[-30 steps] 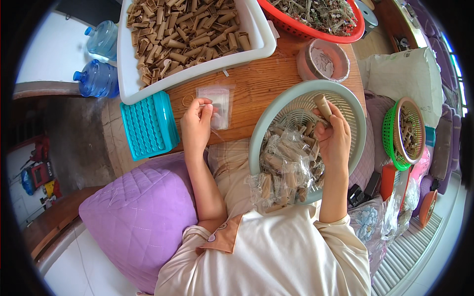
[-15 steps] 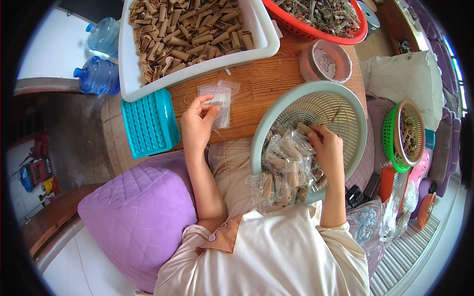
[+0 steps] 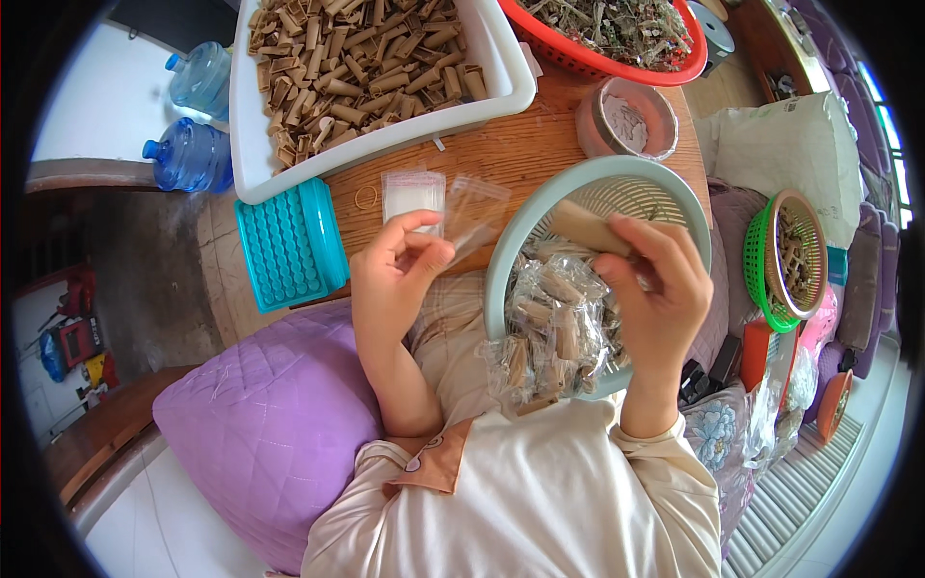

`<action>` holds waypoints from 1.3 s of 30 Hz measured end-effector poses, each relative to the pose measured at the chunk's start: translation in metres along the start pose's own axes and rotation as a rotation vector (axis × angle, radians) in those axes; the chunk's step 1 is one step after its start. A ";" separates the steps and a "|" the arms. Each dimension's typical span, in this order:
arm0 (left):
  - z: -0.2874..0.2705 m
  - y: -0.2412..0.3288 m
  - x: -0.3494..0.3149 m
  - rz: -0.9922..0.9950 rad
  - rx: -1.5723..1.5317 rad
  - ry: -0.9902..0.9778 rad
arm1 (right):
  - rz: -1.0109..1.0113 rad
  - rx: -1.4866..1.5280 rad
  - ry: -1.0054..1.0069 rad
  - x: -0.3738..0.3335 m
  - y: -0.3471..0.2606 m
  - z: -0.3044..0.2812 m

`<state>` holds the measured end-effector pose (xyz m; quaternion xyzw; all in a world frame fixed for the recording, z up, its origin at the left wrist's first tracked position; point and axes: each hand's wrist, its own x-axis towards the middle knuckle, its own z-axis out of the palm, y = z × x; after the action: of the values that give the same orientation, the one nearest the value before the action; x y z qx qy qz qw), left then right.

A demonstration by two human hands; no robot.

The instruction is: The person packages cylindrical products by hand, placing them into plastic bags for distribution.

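Note:
My left hand point(image 3: 397, 275) pinches the edge of a small clear plastic bag point(image 3: 479, 204), which reaches out to the right of its fingertips. Between the thumb and fingers of my right hand point(image 3: 663, 279) is a brown tube-like piece point(image 3: 581, 227), slightly blurred, held over the grey-green basket point(image 3: 495, 289). Clear packets with similar brown pieces inside point(image 3: 557, 328) are heaped in that basket. A stack of flat clear bags point(image 3: 412, 191) lies on the wooden table just beyond my left hand, and a thin yellowish ring point(image 3: 366, 197) is beside it.
A white tray point(image 3: 381, 144) full of brown curved pieces stands at the far left of the table. Nearby are a teal ridged container point(image 3: 337, 231), a pink tub point(image 3: 591, 130) and a red basket point(image 3: 578, 65) of dry scraps. Green and tan baskets point(image 3: 756, 252) sit at right.
My left hand has drawn one clear bag off the stack toward the right. My right hand has risen out of the basket, bringing up a brown tube-like piece.

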<state>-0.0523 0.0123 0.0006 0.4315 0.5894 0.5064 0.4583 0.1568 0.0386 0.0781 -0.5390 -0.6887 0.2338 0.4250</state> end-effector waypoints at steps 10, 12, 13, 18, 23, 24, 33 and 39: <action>0.006 0.021 -0.013 0.077 0.037 -0.112 | -0.169 -0.087 -0.122 0.003 -0.007 0.027; 0.009 0.021 -0.012 0.073 0.051 -0.123 | -0.119 -0.049 -0.178 0.002 -0.007 0.026; 0.011 0.020 -0.012 0.068 0.019 -0.119 | -0.071 -0.007 -0.231 0.002 -0.007 0.027; 0.018 0.014 -0.014 0.063 -0.113 -0.116 | -0.019 0.028 -0.318 0.005 -0.010 0.026; 0.022 0.015 -0.014 0.098 -0.099 -0.135 | -0.099 0.015 -0.377 0.009 -0.010 0.022; 0.022 0.016 -0.014 0.098 -0.100 -0.136 | -0.116 0.004 -0.413 0.010 -0.010 0.020; 0.024 0.026 -0.019 0.157 0.141 -0.177 | 0.085 -0.031 -0.483 0.017 -0.014 0.019; 0.029 0.019 -0.020 0.056 -0.098 -0.196 | 0.063 0.169 -0.421 0.013 -0.001 0.028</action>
<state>-0.0186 0.0011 0.0195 0.4724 0.5039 0.5024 0.5201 0.1323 0.0545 0.0683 -0.4620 -0.7229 0.4113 0.3079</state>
